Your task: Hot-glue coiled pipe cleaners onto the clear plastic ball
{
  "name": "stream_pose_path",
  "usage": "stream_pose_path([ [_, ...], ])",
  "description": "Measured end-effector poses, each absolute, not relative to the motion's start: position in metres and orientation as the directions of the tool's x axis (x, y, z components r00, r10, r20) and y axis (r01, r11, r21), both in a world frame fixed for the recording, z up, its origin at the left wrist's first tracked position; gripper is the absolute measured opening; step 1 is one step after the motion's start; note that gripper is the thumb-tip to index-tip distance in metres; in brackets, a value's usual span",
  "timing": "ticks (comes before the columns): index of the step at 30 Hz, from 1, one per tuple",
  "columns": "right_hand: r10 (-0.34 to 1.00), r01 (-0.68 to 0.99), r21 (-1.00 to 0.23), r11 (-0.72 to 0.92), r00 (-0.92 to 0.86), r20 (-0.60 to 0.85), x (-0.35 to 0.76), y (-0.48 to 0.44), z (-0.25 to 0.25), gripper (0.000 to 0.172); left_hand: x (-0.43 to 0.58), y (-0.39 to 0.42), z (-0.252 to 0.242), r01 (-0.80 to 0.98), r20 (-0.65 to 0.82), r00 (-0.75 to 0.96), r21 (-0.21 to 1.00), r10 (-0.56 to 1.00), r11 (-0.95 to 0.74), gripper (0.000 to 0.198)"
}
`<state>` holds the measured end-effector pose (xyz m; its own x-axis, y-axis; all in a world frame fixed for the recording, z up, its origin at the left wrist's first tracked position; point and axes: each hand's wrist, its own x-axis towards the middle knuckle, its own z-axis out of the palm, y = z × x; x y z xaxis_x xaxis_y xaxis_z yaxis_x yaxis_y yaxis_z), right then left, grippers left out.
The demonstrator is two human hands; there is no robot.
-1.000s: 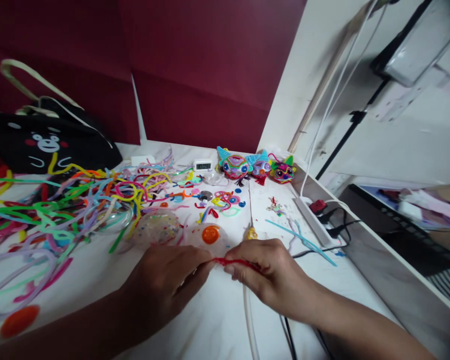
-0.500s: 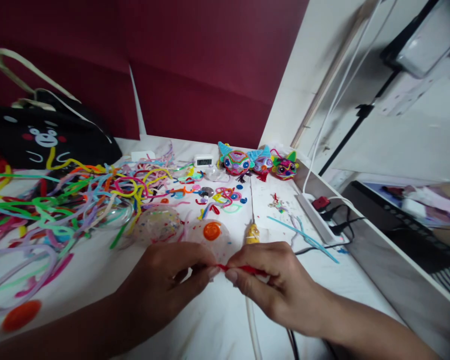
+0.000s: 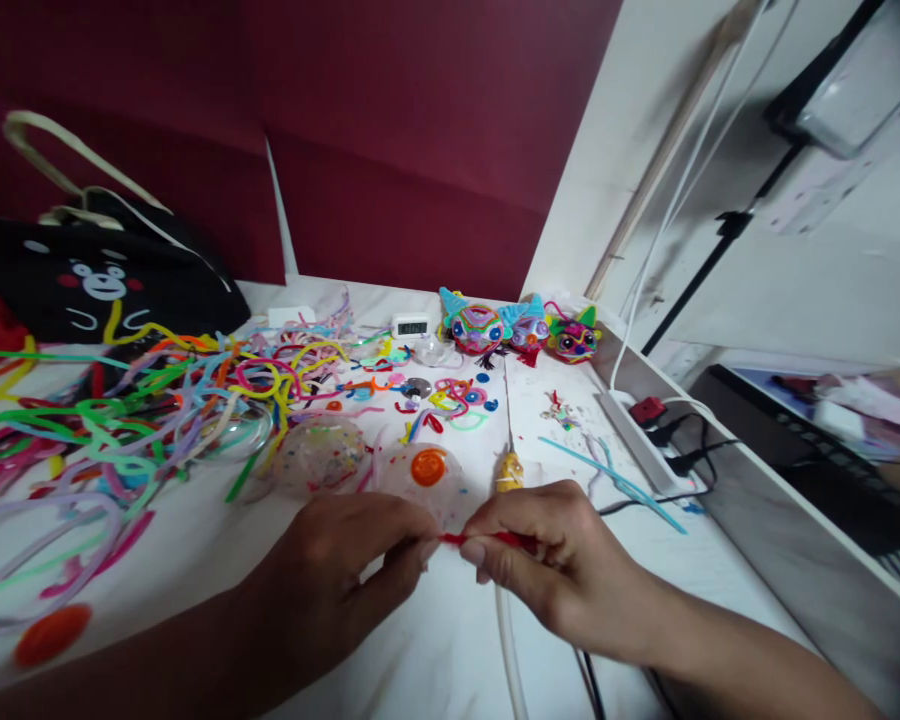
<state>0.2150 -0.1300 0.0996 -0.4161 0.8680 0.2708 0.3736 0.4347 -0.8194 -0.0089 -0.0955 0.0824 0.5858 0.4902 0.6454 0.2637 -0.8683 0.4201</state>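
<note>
A red strip (image 3: 451, 539) is pinched by the left hand (image 3: 341, 555) and right hand (image 3: 559, 555). Its short span is seemingly steadied between them.

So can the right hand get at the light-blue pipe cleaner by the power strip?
Probably yes: the light-blue pipe cleaner lies just beyond the right hand, nothing tall between, but that hand pinches a red pipe cleaner.

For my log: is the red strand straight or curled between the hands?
Straight where visible: the red strand runs roughly level from the left hand to the right hand. Cannot tell where the hands cover it.
</note>
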Motion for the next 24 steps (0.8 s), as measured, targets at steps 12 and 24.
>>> stream_pose_path([
  [12,0.865,0.357,-0.831,0.426,-0.431,0.259,0.215,-0.133,0.099,0.023,-0.011,-0.099,0.074,0.372,0.689,0.601,0.208,0.405,-0.905,0.016],
  [24,0.871,0.361,-0.835,0.416,-0.421,0.252,0.216,-0.132,0.096,0.025,-0.011,-0.101,0.071,0.391,0.686,0.621,0.148,0.379,-0.908,0.014],
])
